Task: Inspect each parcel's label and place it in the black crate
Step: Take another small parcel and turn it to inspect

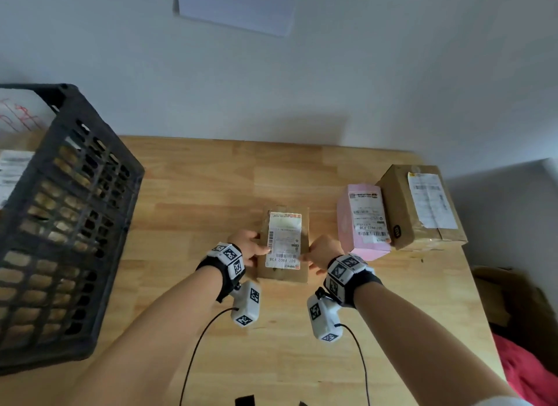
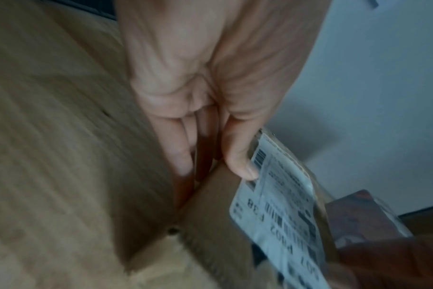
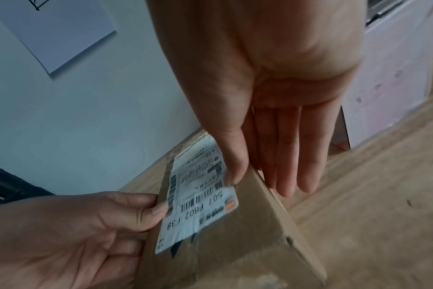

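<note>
Closest to my view are the two forearms, each with a marker cuff at the wrist and a small white camera unit hanging below it, cables trailing back toward me. Beyond them my left hand [image 1: 248,248] and right hand [image 1: 323,251] hold a cardboard box [image 1: 283,277] from either side, about mid-table and in front of me.

The left hand pinches the box's left edge. Its thumb [image 2: 242,158] lies on the top face at the edge of the white shipping label [image 1: 283,239], and its fingers run down the left side. The right hand does the same on the other edge: its thumb [image 3: 233,156] presses the top beside the label, and its fingers [image 3: 292,156] lie straight and close together against the right side face. The label faces up, with its barcode end toward me. I cannot tell whether the box's underside rests on the wooden table [image 1: 196,200] or is just clear of it.

To the right, near the right hand, stands a pink box [image 1: 347,221] with its own label. A larger brown box [image 1: 398,200] sits just beside it at the table's right edge. A black slatted crate [image 1: 69,224] occupies the left side, well apart from the hands. A sheet of paper [image 1: 235,7] hangs on the wall above.
</note>
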`<control>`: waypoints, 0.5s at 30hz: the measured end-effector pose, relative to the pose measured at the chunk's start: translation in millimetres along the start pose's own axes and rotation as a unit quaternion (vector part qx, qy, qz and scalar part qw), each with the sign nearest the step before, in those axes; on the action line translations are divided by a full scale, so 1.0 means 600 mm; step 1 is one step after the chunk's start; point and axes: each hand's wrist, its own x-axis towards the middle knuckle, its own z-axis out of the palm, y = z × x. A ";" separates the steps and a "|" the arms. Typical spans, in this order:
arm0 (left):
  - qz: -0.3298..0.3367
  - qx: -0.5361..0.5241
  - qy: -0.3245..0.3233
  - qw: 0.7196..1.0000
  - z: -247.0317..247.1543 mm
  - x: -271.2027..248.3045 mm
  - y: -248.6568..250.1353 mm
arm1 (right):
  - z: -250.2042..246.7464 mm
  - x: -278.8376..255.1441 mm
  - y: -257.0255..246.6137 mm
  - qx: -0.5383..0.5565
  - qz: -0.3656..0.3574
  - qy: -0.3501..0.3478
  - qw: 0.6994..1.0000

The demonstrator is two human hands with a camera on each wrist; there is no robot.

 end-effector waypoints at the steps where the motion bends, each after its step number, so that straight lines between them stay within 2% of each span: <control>1: -0.006 -0.006 -0.007 1.000 -0.002 0.006 0.007 | -0.008 0.006 -0.002 -0.006 0.005 -0.001 1.000; 5: -0.029 -0.031 -0.031 0.999 -0.006 0.027 0.018 | -0.032 0.031 -0.018 -0.051 0.012 -0.018 0.998; 10: -0.025 -0.060 -0.035 0.997 -0.002 0.043 0.024 | -0.053 0.044 -0.045 -0.114 0.021 -0.031 0.993; 13: -0.012 -0.058 -0.032 0.998 0.011 0.048 0.033 | -0.062 0.038 -0.050 -0.189 0.002 0.004 0.982; 15: -0.009 -0.067 -0.024 0.997 0.020 0.052 0.038 | -0.064 0.034 -0.047 -0.250 -0.036 0.052 0.966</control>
